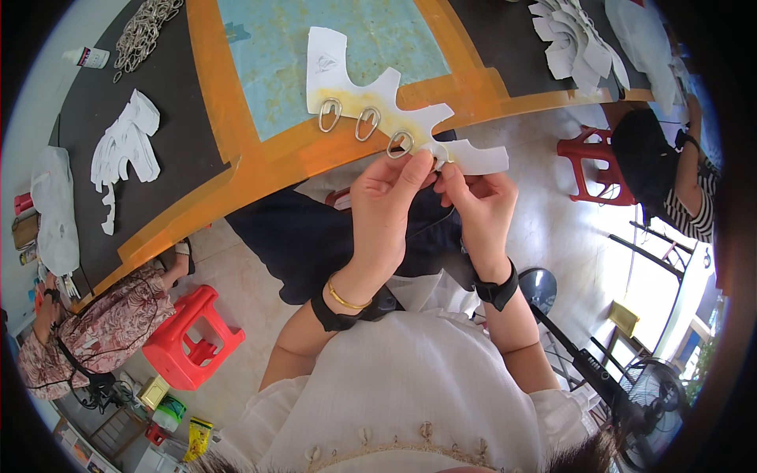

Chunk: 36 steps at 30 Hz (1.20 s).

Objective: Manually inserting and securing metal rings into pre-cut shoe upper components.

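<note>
A white scalloped cut-out piece (347, 87), yellowed along its middle, reaches from the table over its near edge. Several silver oval rings (368, 124) are fastened in a row along it. At the row's right end, my left hand (381, 201) has its thumb and fingertips pinched on a tab of the piece beside a ring. Just to the right, my right hand (482, 206) pinches the same spot, thumb close to the left one. The fingertips hide part of that last ring, and I cannot tell how far the tab is folded around it.
The table has orange tape (177, 225) along its edge and a pale blue sheet (276, 71). White cut-outs lie at left (126, 142) and right (579, 47). A heap of metal rings (146, 31) sits far left. Two people (694, 185) work nearby; a red stool (193, 339) stands left.
</note>
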Available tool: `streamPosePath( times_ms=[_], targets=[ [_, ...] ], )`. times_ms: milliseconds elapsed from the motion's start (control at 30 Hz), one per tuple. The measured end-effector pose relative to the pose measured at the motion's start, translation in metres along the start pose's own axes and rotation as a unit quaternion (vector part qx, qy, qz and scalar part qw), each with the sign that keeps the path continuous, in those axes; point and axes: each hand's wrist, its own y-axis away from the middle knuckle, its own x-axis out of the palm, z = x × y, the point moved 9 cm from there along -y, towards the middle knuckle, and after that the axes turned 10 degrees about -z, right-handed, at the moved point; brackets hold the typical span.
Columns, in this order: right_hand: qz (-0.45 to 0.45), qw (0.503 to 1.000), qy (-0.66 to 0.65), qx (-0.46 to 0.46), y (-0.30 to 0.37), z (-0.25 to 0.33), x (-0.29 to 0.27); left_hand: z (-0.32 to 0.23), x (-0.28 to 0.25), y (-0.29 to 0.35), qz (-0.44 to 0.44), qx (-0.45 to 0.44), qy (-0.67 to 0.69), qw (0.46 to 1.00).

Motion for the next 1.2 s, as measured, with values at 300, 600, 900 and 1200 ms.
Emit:
streamPosePath(
  times_ms=[300,600,900,1200],
  targets=[
    [0.092,0.993,0.03,0.073,0.005,0.002,0.007,0.0,0.006,0.002,0.046,-0.062,0.001,0.997],
    [0.123,0.979,-0.12,0.107,0.004,-0.011,0.015,0.0,0.011,-0.003,0.077,-0.068,0.023,0.994],
    [-0.06,0.948,-0.001,-0.312,0.008,0.058,-0.034,-0.007,0.003,0.0,-0.013,0.022,-0.05,0.998],
    [-0.069,0.837,0.329,-0.432,0.022,0.078,0.014,-0.004,-0.004,-0.001,-0.022,0.049,-0.07,0.996]
  ],
)
